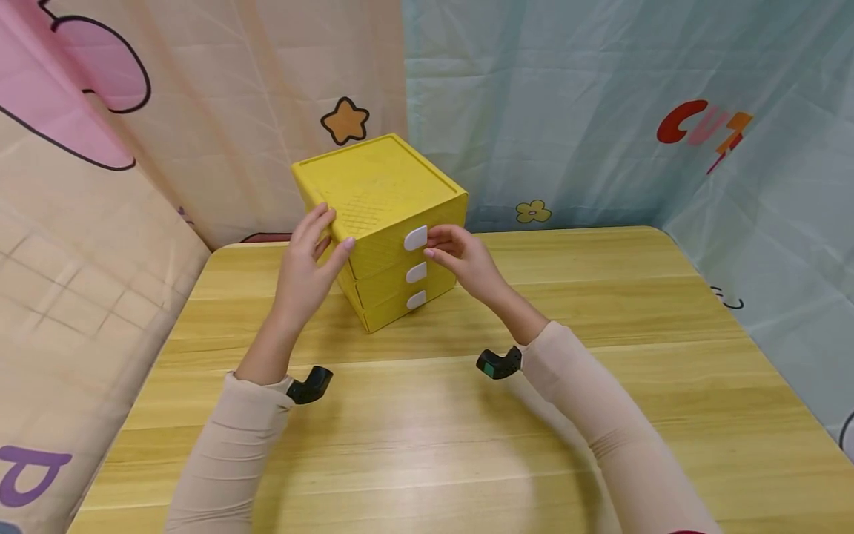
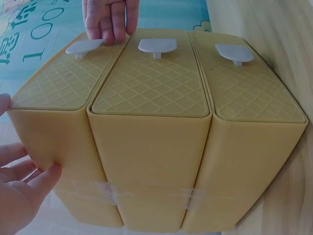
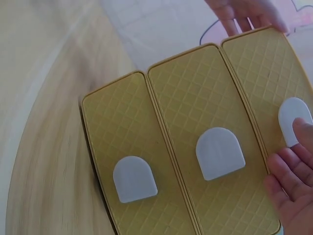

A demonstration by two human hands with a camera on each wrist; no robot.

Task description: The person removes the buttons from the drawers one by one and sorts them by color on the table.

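Observation:
A yellow drawer box (image 1: 376, 185) with three stacked drawers stands at the back of the table, its drawers all closed. Each front carries one white handle (image 1: 416, 272). My left hand (image 1: 303, 271) rests against the box's upper left edge, thumb on the side wall in the left wrist view. My right hand (image 1: 470, 265) is at the right edge of the top handle (image 1: 416, 238). In the right wrist view its thumb (image 3: 303, 129) overlaps that handle, with the other fingers (image 3: 288, 169) beside it; a firm grip does not show.
The box stands on a wood-grain table (image 1: 427, 445). Printed curtains (image 1: 567, 111) hang close behind the table and along both sides. Black wrist cameras (image 1: 310, 385) stick out from both sleeves, low over the tabletop.

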